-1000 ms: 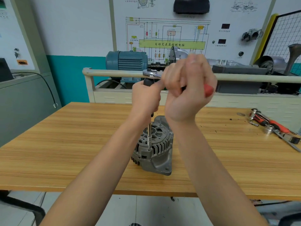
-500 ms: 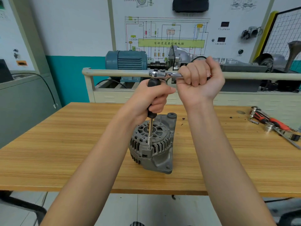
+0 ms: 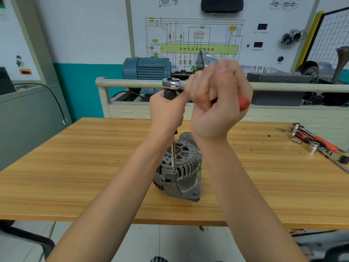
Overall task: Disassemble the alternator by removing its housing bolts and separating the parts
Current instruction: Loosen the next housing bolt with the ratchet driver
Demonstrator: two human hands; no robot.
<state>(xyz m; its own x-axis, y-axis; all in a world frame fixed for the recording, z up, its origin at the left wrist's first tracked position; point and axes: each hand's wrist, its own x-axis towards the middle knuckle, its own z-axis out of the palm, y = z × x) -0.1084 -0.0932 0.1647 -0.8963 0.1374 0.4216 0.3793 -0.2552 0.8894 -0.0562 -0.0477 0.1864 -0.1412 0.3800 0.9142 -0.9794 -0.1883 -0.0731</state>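
Observation:
A grey alternator stands on the wooden table near its front edge. A long extension bar rises from a bolt on the alternator's near rim up to a ratchet head. My left hand grips the black upper part of the extension just below the ratchet head. My right hand grips the ratchet's handle, whose red end sticks out to the right of my fist.
Loose tools with red handles and sockets lie at the table's right edge. Behind the table runs a beige rail in front of a blue motor and a training board with a wiring diagram.
My right hand has swung the ratchet handle back toward me, so the red end shows again. My left hand stays on the extension, and the alternator has hardly moved.

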